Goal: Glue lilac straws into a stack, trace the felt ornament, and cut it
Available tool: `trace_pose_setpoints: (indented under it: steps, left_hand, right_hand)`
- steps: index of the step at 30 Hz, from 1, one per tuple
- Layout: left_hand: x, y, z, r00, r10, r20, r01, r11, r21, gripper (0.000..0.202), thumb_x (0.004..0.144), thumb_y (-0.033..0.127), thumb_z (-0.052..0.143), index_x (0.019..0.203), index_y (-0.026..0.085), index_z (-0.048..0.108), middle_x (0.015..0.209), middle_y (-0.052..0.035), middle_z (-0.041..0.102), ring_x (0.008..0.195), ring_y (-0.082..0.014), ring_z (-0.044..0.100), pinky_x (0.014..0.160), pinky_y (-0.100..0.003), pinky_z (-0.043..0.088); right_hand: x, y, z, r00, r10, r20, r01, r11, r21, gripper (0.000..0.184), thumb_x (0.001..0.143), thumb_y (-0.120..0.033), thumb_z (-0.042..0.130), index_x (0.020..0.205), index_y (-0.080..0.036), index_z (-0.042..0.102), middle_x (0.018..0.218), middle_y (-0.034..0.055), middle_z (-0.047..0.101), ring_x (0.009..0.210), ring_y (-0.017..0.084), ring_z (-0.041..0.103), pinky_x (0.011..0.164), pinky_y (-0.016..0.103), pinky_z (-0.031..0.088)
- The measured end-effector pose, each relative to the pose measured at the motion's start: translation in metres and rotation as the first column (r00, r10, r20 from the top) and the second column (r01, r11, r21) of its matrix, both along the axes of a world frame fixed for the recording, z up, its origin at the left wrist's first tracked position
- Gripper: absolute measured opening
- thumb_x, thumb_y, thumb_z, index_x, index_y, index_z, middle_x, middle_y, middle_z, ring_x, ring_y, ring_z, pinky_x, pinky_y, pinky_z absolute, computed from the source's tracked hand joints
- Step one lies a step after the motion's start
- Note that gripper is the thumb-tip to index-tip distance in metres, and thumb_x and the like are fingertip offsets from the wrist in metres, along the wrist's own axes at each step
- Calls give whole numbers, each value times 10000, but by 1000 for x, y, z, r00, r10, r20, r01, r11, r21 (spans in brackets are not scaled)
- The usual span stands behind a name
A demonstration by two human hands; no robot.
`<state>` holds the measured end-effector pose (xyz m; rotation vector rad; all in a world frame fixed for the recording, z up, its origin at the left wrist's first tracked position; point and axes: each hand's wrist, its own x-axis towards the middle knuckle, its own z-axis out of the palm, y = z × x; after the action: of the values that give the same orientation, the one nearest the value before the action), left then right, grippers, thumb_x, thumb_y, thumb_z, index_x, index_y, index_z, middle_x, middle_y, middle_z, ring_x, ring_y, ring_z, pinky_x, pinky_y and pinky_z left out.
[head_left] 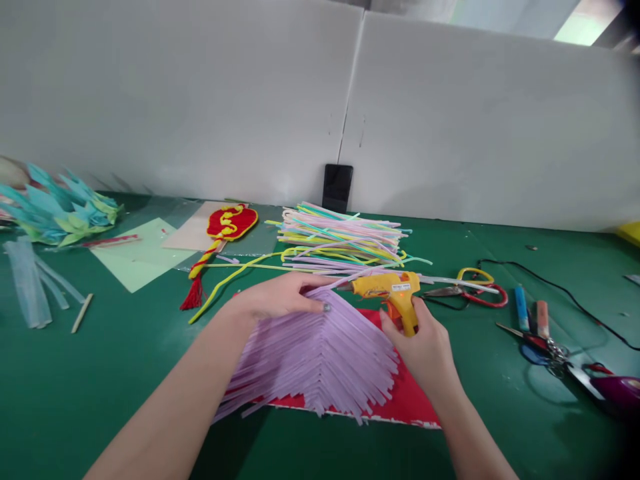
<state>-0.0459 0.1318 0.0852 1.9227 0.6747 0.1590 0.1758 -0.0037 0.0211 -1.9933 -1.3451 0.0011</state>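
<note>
Head view: on the green table (125, 400) I see purple strips (320, 353) fanned over a red sheet (413, 400); the left hand (285, 295) pinches them at the top, the right hand (430, 347) grips a glue gun (383, 285).

Glue gun (385, 285): hard plastic, semi-gloss. Lilac strips (325, 353): matt, soft-looking, ribbed surf. where packed; exact mat'l unclear. Red sheet (413, 397): matt, w/ rough wht edge. Phone (338, 187): glossy blk, glass-like. Scissors (443, 291): metal blades, smooth plastic-type hdls. Tabletop (280, 453): smooth, slight sheen. Pale-grn sheet (143, 257): matt paper. Tassel (193, 295): thread-like.
</note>
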Motion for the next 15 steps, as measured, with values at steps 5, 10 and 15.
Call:
trace_pose_setpoints:
  steps: [5, 10, 15]
  left_hand:
    - [1, 0, 0, 1000, -4, -21, 4, 1000, -10, 523, 782, 297, 644, 1298, 258, 566, 1385, -4, 537, 1288, -232, 469, 1081, -326, 318]
    - [1, 0, 0, 999, 32, -28, -33, 999, -9, 567, 760, 273, 654, 1316, 270, 546, 1417, 7, 501, 1313, -232, 442, 1110, -342, 276]
    - [0, -1, -1, 1000, -14, -1, 14, 1000, 3, 549, 784, 262, 648, 1320, 292, 538, 1424, 29, 493, 1310, -203, 447, 1097, -296, 288]
  right_hand:
    - [0, 0, 0, 999, 35, 16, -35, 999, 3, 330, 766, -539, 557, 841, -217, 539, 682, 24, 609, 528, 153, 490, 539, 280, 394]
    - [0, 0, 2, 998, 67, -4, -67, 998, -1, 297, 791, -497, 533, 879, -213, 534, 687, 22, 609, 544, 155, 494, 555, 279, 401]
    - [0, 0, 2, 997, 75, -9, -75, 997, -3, 286, 797, -483, 528, 876, -209, 527, 680, 17, 593, 545, 152, 486, 537, 270, 383]
